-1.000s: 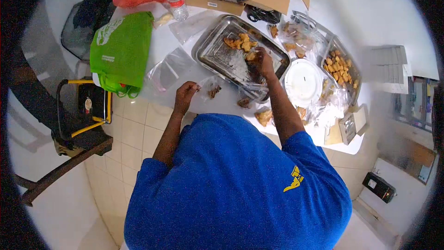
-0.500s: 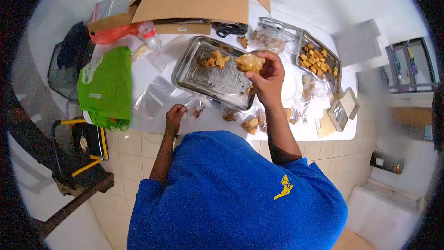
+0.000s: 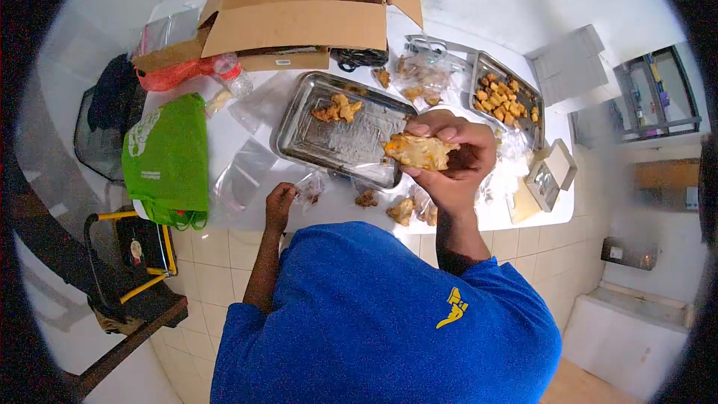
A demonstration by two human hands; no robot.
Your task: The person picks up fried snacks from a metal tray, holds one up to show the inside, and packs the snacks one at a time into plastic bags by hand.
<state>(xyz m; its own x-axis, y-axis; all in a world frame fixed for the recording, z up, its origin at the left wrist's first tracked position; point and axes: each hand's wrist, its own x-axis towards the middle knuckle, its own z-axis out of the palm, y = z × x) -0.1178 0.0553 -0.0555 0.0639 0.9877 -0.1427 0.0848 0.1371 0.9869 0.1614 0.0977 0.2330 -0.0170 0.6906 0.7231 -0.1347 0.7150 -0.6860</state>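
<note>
My right hand point(image 3: 467, 157), raised above the right end of a metal tray point(image 3: 314, 138), pinches a golden-brown piece of fried food point(image 3: 420, 152) between thumb and fingers. A few more browned pieces point(image 3: 338, 108) lie in the tray's upper part. At the front edge of the table, my left hand point(image 3: 280, 206) is closed at the side of a small clear plastic bag point(image 3: 310, 187) with brown bits in it; its fingertips are small and partly hidden. Just right of that bag sit other filled bags point(image 3: 402, 211).
A second tray point(image 3: 540, 129) at the right holds several browned chunks point(image 3: 505, 97). Behind stands an open cardboard box point(image 3: 295, 26). Flat clear bags point(image 3: 243, 172) and a green bag point(image 3: 168, 161) are at the left. A small open box point(image 3: 550, 176) sits near the right edge.
My right hand has come down, rightward and closer to my head, turning the fried piece so its pale side shows. My left hand stays by the small bag. The whole view has shifted slightly.
</note>
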